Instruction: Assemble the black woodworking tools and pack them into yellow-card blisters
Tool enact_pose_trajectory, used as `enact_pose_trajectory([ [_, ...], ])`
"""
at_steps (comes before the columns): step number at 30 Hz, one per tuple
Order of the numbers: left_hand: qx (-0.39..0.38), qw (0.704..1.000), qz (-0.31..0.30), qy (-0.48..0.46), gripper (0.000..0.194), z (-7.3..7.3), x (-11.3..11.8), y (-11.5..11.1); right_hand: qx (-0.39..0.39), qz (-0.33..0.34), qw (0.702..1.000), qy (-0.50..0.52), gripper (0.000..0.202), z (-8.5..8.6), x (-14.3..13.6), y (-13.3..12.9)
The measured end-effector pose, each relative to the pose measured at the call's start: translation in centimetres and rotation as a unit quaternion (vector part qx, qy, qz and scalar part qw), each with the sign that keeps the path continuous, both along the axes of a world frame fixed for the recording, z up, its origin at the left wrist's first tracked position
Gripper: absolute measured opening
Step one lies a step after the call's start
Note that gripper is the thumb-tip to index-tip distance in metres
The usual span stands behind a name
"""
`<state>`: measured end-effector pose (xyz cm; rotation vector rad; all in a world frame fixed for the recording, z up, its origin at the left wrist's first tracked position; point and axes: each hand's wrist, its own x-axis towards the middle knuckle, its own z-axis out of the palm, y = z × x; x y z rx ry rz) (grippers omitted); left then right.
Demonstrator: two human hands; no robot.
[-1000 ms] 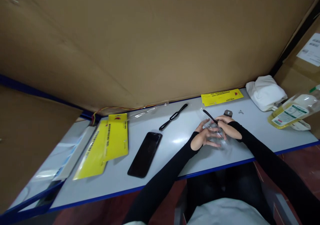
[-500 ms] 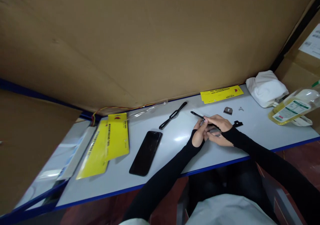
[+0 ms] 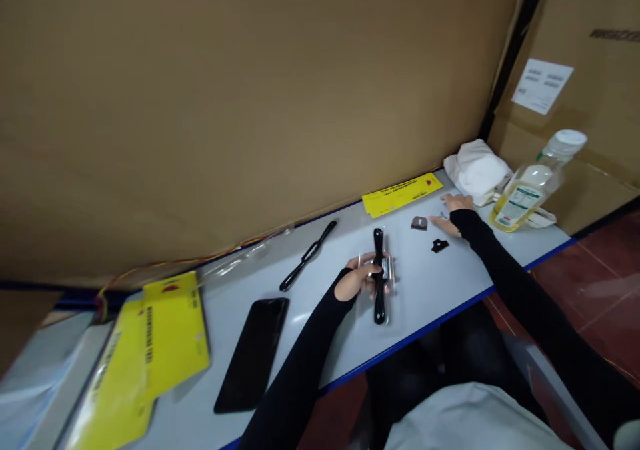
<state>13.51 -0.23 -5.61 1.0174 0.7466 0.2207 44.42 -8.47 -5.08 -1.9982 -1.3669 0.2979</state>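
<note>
My left hand [image 3: 357, 278] grips a black two-handled tool [image 3: 379, 303] together with a clear plastic blister shell, thumb on the tool's middle. Further right, my right hand [image 3: 453, 215] reaches over the table with its fingers apart, beside a small silvery part [image 3: 443, 215] that its fingers partly hide. A grey metal blade [image 3: 419, 223] lies just left of that hand. Below it is a small black plate [image 3: 439, 245]. A second black two-handled tool [image 3: 309, 255] lies on the table to the left of my left hand.
A black phone [image 3: 251, 355] and yellow cards [image 3: 175, 330] lie on the left. Another yellow card [image 3: 403, 195] sits by the cardboard wall [image 3: 250, 103]. At the right are a white cloth bundle [image 3: 477, 170] and a bottle of yellow liquid [image 3: 523, 200]. The table's blue edge [image 3: 425, 332] runs in front.
My right hand has left my left hand and moved right toward the small silvery part. The tool in my left hand now shows upright in the clear shell. The view has turned right.
</note>
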Motion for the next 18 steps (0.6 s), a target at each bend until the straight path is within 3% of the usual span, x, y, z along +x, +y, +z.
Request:
enact_pose_trajectory([
  [6,0.034,0.998,-0.052,0.026,0.070,0.1,0.1,-0.1,-0.147,0.016,0.977,-0.153,0.057,-1.2,-0.9,0.9],
  [12,0.034,0.998,-0.052,0.013,0.078,-0.7,0.3,-0.1,-0.134,0.015,0.979,-0.154,0.048,-3.3,0.0,1.3],
  [18,0.031,0.998,-0.049,0.006,0.081,0.3,0.5,-0.4,-0.120,0.037,0.983,-0.136,0.031,-2.3,-0.4,1.2],
])
